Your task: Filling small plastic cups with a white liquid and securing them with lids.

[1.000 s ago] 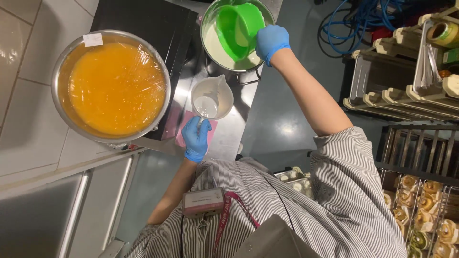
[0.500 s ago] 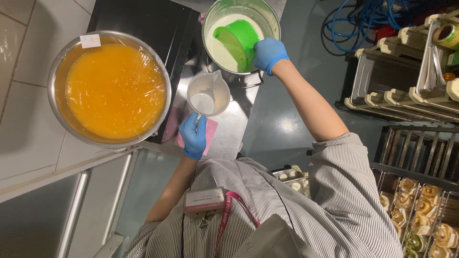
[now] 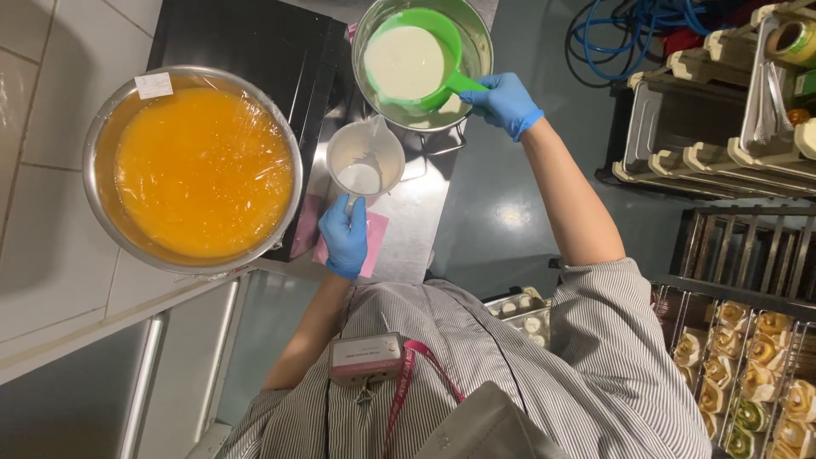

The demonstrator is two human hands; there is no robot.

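Scoop [image 3: 414,61] now level and brimful of white liquid over the pot [image 3: 476,34]; half a second ago it sat tilted, and a second ago it showed its empty green inside. Big steel bowl [image 3: 192,170], round, film-wrapped and shiny, holds orange liquid with a small white label on the rim, unchanged. Left hand [image 3: 344,238], blue glove, fingers closed round the handle of the jug [image 3: 365,158], same grip as before; jug is translucent plastic, a little white at the bottom, on the steel counter [image 3: 416,229] over a pink cloth [image 3: 374,242]. Right hand [image 3: 503,102], gloved, fingers clamped on the scoop's green plastic handle. Racks [image 3: 748,110] and pastries [image 3: 756,357] far right.
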